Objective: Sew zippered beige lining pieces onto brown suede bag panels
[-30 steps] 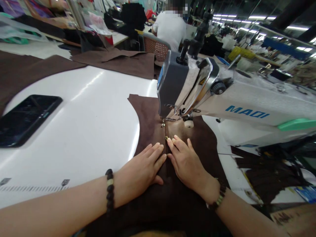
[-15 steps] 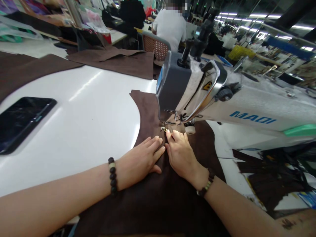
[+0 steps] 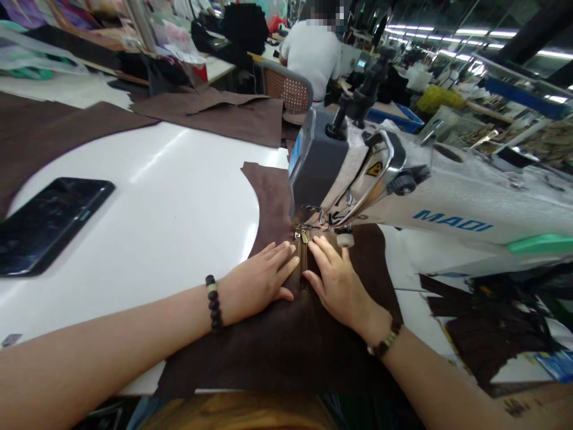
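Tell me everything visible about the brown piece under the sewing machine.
The brown piece is dark and leather-like, with a curved upper-left edge. It lies mostly flat on the white table, its upper part under the sewing machine. A zipper with a brass-coloured pull runs lengthwise along it. The left hand rests on it left of the zipper, the right hand on the other side.

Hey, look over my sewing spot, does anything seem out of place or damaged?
Only the phone seems a little odd: it isn't sewing gear, yet lies on the white tabletop, apart from the brown cloth under your left hand and right hand. The zipper runs between them; I see no spill or tear.
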`<state>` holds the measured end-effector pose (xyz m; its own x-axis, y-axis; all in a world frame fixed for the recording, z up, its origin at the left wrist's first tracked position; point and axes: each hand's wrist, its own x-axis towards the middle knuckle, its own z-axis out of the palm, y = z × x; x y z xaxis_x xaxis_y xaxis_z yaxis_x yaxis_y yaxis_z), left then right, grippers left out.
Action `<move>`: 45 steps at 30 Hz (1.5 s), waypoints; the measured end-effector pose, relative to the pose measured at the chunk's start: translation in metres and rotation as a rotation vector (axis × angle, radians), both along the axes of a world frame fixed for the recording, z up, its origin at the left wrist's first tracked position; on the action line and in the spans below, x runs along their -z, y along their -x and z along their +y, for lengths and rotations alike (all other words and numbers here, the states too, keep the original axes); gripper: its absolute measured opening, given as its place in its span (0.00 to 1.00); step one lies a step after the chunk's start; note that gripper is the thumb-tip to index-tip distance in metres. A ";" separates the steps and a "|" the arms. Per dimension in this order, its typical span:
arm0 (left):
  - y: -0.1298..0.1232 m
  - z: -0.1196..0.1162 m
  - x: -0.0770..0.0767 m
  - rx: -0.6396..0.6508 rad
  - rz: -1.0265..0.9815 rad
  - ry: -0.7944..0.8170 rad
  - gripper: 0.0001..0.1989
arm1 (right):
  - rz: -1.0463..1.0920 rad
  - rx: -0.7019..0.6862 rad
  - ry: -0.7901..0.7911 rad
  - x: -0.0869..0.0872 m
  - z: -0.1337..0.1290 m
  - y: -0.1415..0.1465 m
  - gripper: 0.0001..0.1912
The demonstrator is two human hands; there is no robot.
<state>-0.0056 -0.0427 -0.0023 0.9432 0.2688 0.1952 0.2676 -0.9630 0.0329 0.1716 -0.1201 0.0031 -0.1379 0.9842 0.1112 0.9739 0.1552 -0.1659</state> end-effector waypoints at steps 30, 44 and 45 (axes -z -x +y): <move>0.012 -0.026 0.002 0.035 -0.067 0.093 0.20 | -0.003 -0.128 0.093 0.000 -0.009 -0.017 0.23; 0.001 0.010 0.001 0.043 -0.045 0.156 0.17 | 0.128 -0.166 0.118 -0.002 0.024 -0.033 0.21; 0.001 0.011 0.001 0.042 -0.036 0.157 0.16 | 0.130 -0.169 0.119 -0.002 0.026 -0.034 0.21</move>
<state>-0.0062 -0.0315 -0.0029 0.9473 0.2594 0.1880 0.2234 -0.9555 0.1925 0.2055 -0.0941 0.0046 -0.2935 0.9557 0.0238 0.9052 0.2858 -0.3145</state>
